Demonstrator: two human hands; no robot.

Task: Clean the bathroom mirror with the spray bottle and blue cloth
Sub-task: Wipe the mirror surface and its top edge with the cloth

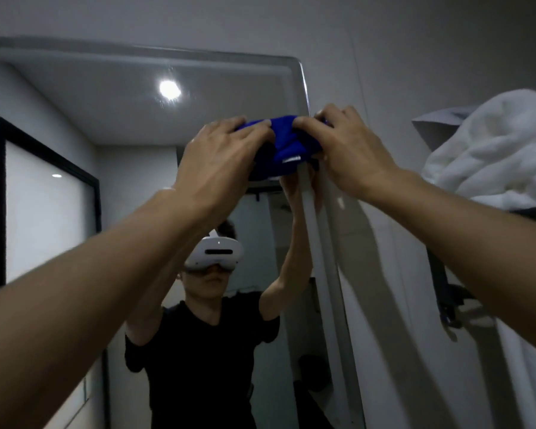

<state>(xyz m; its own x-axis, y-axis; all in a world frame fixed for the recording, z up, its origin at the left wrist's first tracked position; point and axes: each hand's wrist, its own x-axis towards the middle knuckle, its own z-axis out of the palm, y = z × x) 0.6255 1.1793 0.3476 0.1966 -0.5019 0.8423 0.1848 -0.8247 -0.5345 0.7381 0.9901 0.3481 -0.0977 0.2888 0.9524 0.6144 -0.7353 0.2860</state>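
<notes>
Up High: Both Hands on the Cloth at the Mirror's Right Edge

Right now the blue cloth sits bunched between the two hands, raised against the upper right part of the mirror, close to its rounded top corner. The left hand has its fingers curled over the cloth's left end; the right hand curls over its right end, so each grip is narrow and holding fabric, not open. The bundle's long axis runs roughly level, left to right, from one hand to the other, and a pale label shows on its lower face.

What the next move seems to turn on is where the glass lies from that grip. Nearly all of the mirror spreads away to the left and downward from the cloth, while the mirror's right edge runs just behind the bundle and the bare wall begins just beyond the right hand. A wiping stroke would therefore most likely go leftward or down, and the left hand is the one nearer that unwiped stretch. Faint streaks show near the reflected ceiling light, so the top band probably needs more passes.

A white towel hangs close on the right, near the right forearm. The spray bottle is not in view.
</notes>
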